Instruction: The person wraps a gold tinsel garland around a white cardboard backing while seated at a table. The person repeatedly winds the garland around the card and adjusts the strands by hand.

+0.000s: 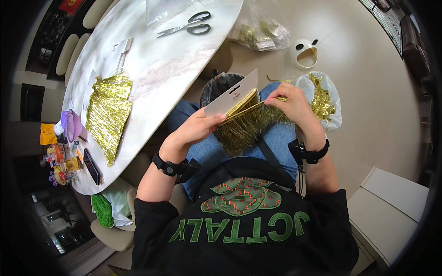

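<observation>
My left hand (203,125) holds a white header card (238,93) with a hang slot, pinching its lower corner together with a band of gold tinsel fringe (238,132). The fringe hangs over my lap. My right hand (288,103) pinches the fringe's gold edge strip between thumb and fingers, a little right of the card, so the strip runs fairly straight between both hands. On the marble table to the left lies another gold tinsel fringe (109,114), partly over white cards. Scissors with black handles (193,26) rest on the table's far part.
A lined bin (215,82) stands beyond my knees. On the floor are a bag of packaged tinsel (264,36), a white open-mouthed container with black ovals (304,53) and a bag of loose tinsel (323,103). A phone (92,166) lies at the table's near end.
</observation>
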The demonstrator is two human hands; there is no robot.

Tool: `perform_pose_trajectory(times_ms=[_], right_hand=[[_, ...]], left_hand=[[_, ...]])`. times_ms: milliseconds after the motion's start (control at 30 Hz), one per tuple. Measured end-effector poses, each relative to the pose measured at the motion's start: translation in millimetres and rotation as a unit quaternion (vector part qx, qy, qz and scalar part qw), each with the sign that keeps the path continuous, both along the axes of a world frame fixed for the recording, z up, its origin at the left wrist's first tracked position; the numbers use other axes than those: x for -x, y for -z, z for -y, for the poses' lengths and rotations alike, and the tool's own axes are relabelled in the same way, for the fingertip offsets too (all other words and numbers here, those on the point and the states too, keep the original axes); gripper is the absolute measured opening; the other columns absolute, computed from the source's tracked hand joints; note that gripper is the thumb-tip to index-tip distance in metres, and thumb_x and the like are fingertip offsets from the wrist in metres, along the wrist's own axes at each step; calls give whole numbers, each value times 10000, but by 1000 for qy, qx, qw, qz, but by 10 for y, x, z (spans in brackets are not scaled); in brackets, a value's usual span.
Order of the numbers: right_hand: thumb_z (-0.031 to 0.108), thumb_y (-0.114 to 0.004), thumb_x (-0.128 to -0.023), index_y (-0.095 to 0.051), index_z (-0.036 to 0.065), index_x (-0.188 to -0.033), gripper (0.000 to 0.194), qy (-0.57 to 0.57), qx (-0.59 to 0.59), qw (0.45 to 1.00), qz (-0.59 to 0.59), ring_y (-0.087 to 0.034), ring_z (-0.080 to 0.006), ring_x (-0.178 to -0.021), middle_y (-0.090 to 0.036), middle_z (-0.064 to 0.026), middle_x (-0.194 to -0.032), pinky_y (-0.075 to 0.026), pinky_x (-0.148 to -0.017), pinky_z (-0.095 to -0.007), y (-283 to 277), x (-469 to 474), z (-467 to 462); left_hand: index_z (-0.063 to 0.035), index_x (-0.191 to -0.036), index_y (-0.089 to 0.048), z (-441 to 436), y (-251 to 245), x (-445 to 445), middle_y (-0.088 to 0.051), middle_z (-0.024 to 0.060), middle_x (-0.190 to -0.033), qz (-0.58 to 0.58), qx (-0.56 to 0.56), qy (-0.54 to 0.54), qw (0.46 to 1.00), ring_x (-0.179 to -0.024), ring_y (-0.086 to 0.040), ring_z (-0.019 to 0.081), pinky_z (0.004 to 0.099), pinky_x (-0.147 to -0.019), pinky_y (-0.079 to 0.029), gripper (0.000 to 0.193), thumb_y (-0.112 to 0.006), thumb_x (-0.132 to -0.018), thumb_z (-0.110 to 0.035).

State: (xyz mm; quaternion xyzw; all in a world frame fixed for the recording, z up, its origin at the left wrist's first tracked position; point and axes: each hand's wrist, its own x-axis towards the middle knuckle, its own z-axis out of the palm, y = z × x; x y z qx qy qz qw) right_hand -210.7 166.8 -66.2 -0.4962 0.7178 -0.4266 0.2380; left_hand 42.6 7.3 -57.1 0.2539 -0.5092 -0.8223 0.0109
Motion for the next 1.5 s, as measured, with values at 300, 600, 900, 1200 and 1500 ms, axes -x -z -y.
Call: perform_pose_trajectory(times_ms=[300, 600, 900, 1200, 1500], right_hand=[[100, -766, -806, -709, 53, -939, 152, -83, -27, 989, 119, -560, -112, -735, -613, -24, -795, -448, -654, -269, -226, -70, -72], [87, -713, -834, -619, 36, -970, 173, -247, 38, 963, 100, -582, -145, -844, -609, -42, -881, -482, -745, -301, 131, -155, 86], [27, -683, -879, -485, 25, -1054, 265, -147, 60, 968, 192, -593, -142, -840, -610, -58, -942, -502, -784, -289, 259, -704, 158], [24, -669, -881, -465, 26, -1030, 252, -128, 57, 972, 188, -607, -187, -798, -586, -93, -895, -504, -719, -321, 119, -847, 122], [42, -689, -857, -650, 61, -1000, 149, -148, 138, 974, 99, -608, -260, -861, -582, -98, -939, -497, -749, -345, -122, -854, 115]], left_hand=[[20, -1293, -533, -13, -121, 49, -630, 13, -910, 65, 38, -66, 995, -618, -492, 7, 195, -487, -380, 326, -517, -1009, -138], [27, -1267, -506, -28, -447, 155, -461, -1, -495, 190, 52, -5, 980, -267, -322, 58, 233, -245, -203, 323, -457, -990, -132], [83, -1281, -484, -46, -422, 177, -644, 127, -807, 175, 8, -75, 982, -298, -350, 44, 220, -239, -208, 358, -479, -951, -54], [98, -1257, -500, -6, -117, 127, -654, 136, -813, 92, -25, -103, 990, -324, -383, 55, 238, -271, -239, 347, -483, -943, -50], [52, -1285, -500, -35, -230, 136, -641, 110, -767, 147, -7, -99, 984, -312, -384, 54, 232, -261, -236, 359, -469, -946, -62]])
